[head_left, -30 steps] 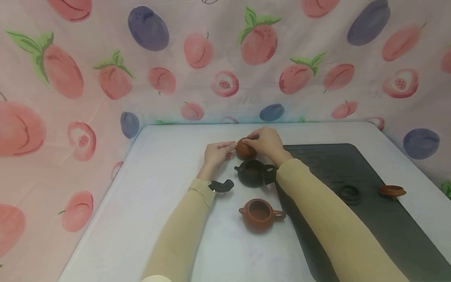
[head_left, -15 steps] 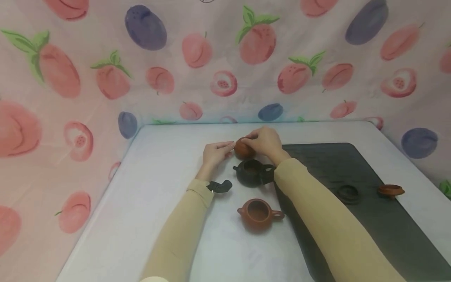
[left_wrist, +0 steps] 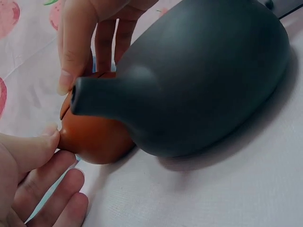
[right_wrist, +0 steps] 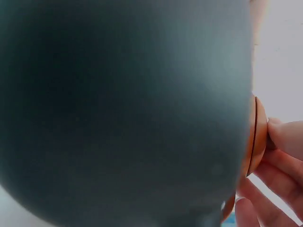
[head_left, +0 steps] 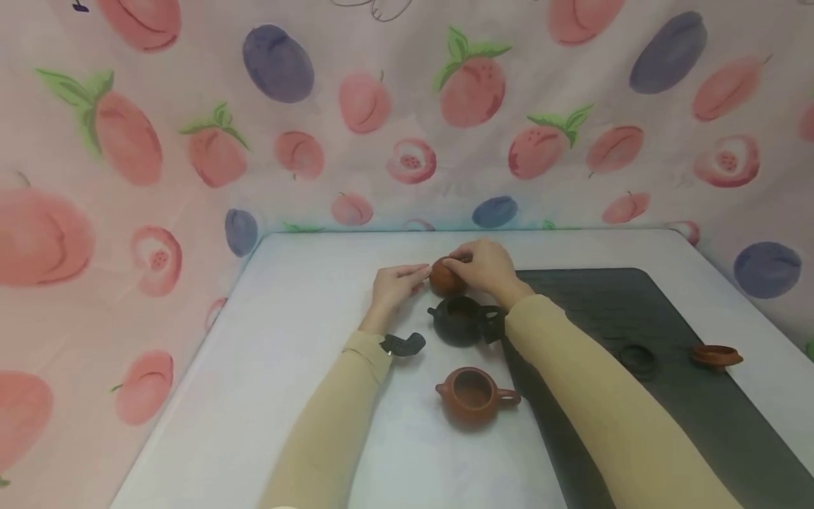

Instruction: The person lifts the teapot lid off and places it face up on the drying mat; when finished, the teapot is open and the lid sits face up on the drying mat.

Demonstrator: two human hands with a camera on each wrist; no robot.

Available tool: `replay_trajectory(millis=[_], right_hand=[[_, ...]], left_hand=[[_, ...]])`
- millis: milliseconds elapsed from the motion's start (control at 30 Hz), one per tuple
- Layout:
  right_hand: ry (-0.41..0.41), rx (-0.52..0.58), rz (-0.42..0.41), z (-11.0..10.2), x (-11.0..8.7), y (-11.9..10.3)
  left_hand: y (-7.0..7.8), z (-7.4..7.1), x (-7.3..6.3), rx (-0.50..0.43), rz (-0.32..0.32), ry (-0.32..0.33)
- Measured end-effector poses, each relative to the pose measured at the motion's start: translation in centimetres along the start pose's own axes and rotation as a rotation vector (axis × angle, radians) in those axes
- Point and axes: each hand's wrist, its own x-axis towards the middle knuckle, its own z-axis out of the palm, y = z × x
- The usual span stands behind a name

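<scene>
At the back of the table, a small orange-brown teapot [head_left: 443, 281] stands between both hands. My left hand [head_left: 393, 288] pinches its spout [left_wrist: 65, 140] between thumb and forefinger, the other fingers loosely bent below. From above, my right hand [head_left: 488, 267] holds the lid [right_wrist: 260, 135], its thumb and fingers pinching the knob. A thin seam line shows between lid and body; whether the lid is fully seated I cannot tell. Directly in front stands a black teapot [head_left: 455, 328] without a lid, blocking much of both wrist views. The orange-brown teapot's handle is hidden.
A lidless reddish-brown teapot [head_left: 470, 408] stands nearer me. The dark tray [head_left: 591, 297] on the right carries a black ring-like lid [head_left: 638, 359] and, near its right edge, an upturned brown lid [head_left: 716, 355]. A fruit-patterned curtain [head_left: 356, 159] hangs behind the table.
The head view has tilted slightly, so everything sits a little lower and further right in it. Both hands keep their hold on the orange-brown teapot, with no clear movement.
</scene>
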Motion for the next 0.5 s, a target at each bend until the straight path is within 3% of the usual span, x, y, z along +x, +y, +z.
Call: replay_trajectory(millis=[500], right_hand=[[0.003,0.003,-0.095,-0.04,0.04,0.08]], left_hand=[[-0.25,-0.19,0.20,0.024,0.002,-0.005]])
